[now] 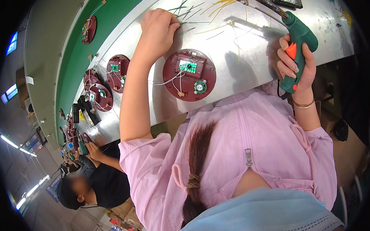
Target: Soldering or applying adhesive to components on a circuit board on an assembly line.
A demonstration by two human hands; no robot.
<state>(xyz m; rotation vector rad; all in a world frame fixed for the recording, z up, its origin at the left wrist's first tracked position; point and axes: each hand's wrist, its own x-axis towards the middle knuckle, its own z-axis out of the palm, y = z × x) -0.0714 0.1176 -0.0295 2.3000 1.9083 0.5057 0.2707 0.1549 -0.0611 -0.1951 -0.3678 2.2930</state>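
left hand (159,27): its fingers are bent toward the thumb, beside the thin dark green wires (187,11); from this angle i cannot tell if they pinch one.
right hand (307,75): clamped around the handle of the green pistol-shaped plastic tool (302,34) with orange trigger (291,51).
dark red round plastic housing (190,76): lying on the shiny metal bench (212,45), between the two hands, its green circuit board (187,66) facing up.
thin yellow wires (225,2): spread near the metal end of the tool.
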